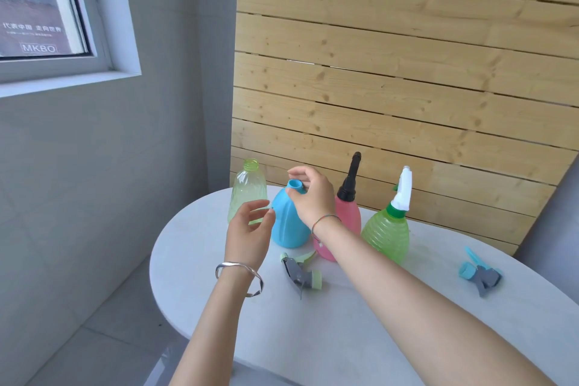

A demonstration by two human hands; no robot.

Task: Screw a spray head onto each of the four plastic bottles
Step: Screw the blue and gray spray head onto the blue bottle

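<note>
Shown: right hand [310, 197] pinches neck of opaque blue plastic bottle [288, 226] near white oval table [438, 260] rear-left edge; left hand [250, 229] open beside it. I judge risk: light bottle tips into clear green plastic bottle [247, 194].

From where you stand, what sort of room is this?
Likely a corner of a home or small studio: a rounded white table by a wooden slat panel, plain grey wall, and a window at left.
</note>
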